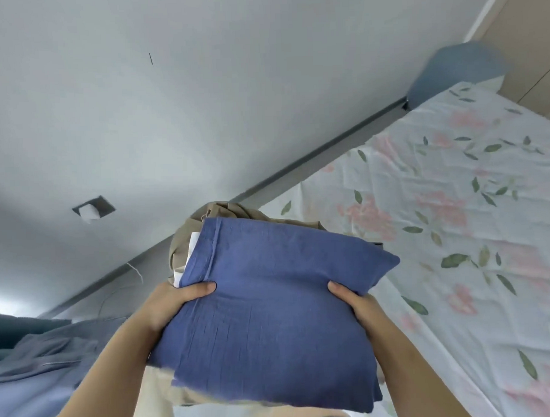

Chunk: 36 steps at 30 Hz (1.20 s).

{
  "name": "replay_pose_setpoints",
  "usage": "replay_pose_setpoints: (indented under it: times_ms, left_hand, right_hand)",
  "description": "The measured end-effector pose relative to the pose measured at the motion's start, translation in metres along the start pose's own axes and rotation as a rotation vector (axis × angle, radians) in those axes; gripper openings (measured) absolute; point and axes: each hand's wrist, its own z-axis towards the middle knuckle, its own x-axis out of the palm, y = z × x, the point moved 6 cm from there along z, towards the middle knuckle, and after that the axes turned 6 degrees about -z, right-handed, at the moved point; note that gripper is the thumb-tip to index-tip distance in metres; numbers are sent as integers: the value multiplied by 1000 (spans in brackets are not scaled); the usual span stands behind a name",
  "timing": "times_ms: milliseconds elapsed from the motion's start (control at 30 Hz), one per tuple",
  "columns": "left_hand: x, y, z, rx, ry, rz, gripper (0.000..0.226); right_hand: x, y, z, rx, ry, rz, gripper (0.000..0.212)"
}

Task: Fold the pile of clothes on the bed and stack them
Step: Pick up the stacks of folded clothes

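Both hands grip a folded stack topped by a blue garment [271, 305]. The left hand [174, 300] and right hand [353, 299] clasp opposite edges above the floral bed [454, 202]

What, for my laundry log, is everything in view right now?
Folded blue crinkled cotton garment: one, blue, on top, held between both hands.
Folded beige cloth garment: one, beige, under the blue one, showing at its far end.
White fabric strip: one, white, peeking out between them at the left edge.
Floral bedsheet: one, white with pink flowers and green leaves, right.
Loose grey-blue garment: one, grey-blue, lower left.
Square wall opening: one, grey, in the pale wall, left.
Left hand: one, gripping the blue garment's left side, thumb on top.
Right hand: one, gripping its right side, thumb on top.
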Motion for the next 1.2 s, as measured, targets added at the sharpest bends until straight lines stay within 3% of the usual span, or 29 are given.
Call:
replay_pose_setpoints:
  times_ms: [400, 733, 933, 1067, 1200]
  left_hand:
    - [-35, -163, 156, 6, 4, 37, 91]
    - [-31, -338, 319, 13, 177, 404, 63]
    - [24, -408, 377, 30, 322, 589, 49]
    - [88, -437, 408, 45, 426, 703, 56]
    - [174, -468, 438, 54, 533, 803, 62]
  right_hand:
    - [55, 139, 175, -21, -5, -1, 37]
    - [108, 199, 278, 49, -229, 259, 28]
    - [106, 220, 303, -8, -336, 491, 42]
    - [82, 222, 317, 1, -447, 686, 53]
    - [34, 239, 337, -13, -567, 803, 49]
